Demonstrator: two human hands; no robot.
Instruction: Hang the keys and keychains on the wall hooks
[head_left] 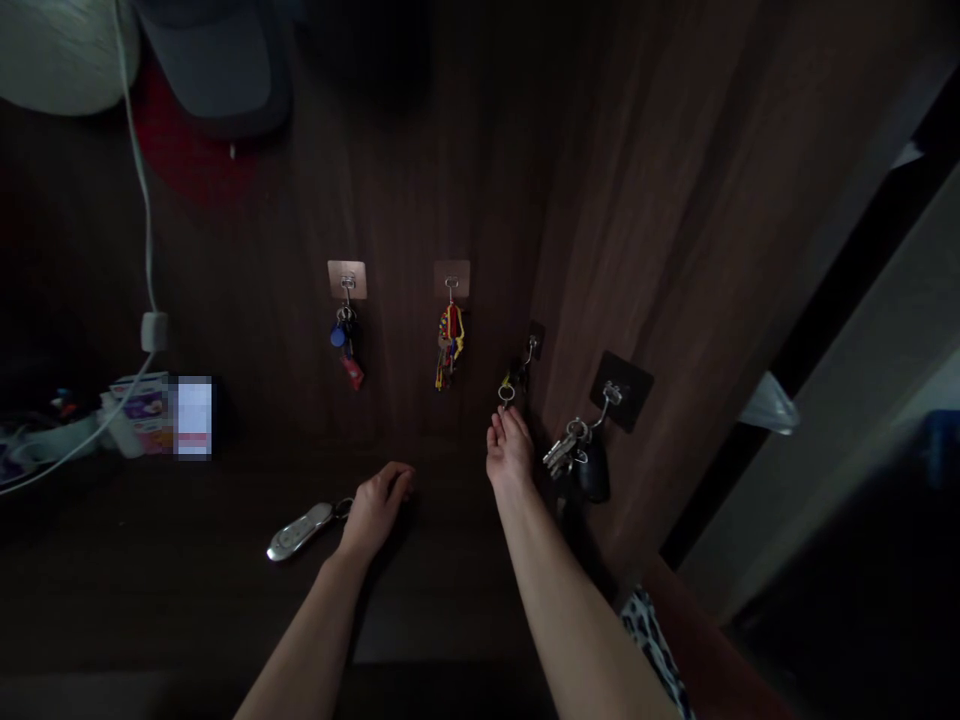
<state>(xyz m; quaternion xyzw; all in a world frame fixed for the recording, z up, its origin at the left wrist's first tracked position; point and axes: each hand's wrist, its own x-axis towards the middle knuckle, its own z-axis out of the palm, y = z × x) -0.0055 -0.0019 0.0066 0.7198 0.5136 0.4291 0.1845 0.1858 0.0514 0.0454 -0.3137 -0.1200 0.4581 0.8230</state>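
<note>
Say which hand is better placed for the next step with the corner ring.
Likely the right hand: its fingertips are at the ring, while the left hand is lower, beside the silver object.

Dim light over dark brown wood-grain panels

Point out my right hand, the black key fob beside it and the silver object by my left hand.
Right hand (511, 452), head view: middle of the hand.
Black key fob (593, 474), head view: its body.
Silver object (299, 532), head view: casing's middle.
</note>
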